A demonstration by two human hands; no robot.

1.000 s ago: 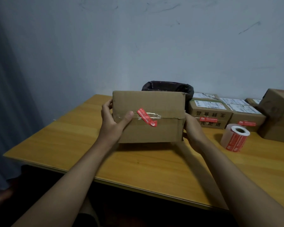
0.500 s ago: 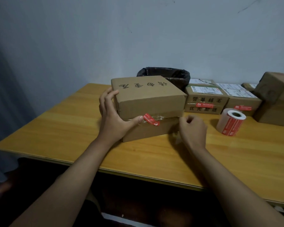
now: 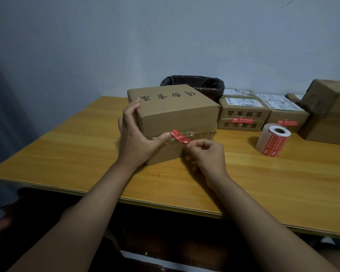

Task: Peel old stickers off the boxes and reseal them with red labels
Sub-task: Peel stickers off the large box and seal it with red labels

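Observation:
A brown cardboard box [image 3: 177,112] with black characters on top stands on the wooden table [image 3: 86,150]. A red sticker [image 3: 180,136] lies slanted across the taped seam of its front face. My left hand [image 3: 137,138] grips the box's left corner, with the thumb pressing the seam just left of the sticker. My right hand [image 3: 206,154] has its fingers curled, and thumb and forefinger pinch the sticker's lower right end. A roll of red labels [image 3: 273,142] lies on its side to the right of the box.
Behind the box stands a bin with a black bag [image 3: 204,85]. Several labelled cardboard boxes [image 3: 243,114] sit at the back right, some with red stickers on their fronts, and a larger box [image 3: 330,112] at the far right. The table's front edge runs below my forearms.
The box has been set down on the table with its seam face toward me. My right hand left the box's right side and came to the sticker's end.

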